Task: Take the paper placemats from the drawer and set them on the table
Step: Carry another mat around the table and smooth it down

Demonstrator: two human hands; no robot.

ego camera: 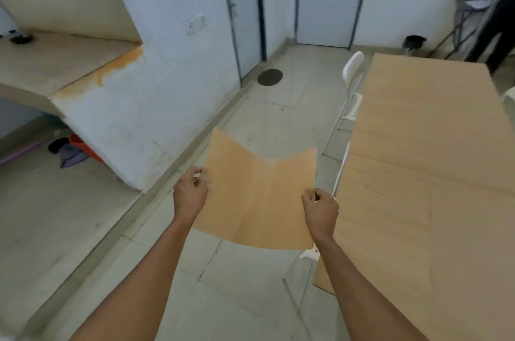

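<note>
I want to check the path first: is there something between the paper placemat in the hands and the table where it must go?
Nothing visible blocks it. Left hand and right hand hold the placemat over the floor; the table is directly right, its near surface bare.

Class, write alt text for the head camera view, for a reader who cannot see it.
Two hands, the left hand and the right hand, each pinch a side edge of a tan paper placemat that sags along its middle above a tiled floor. A wooden table stands to the right with a white chair beside it.
</note>
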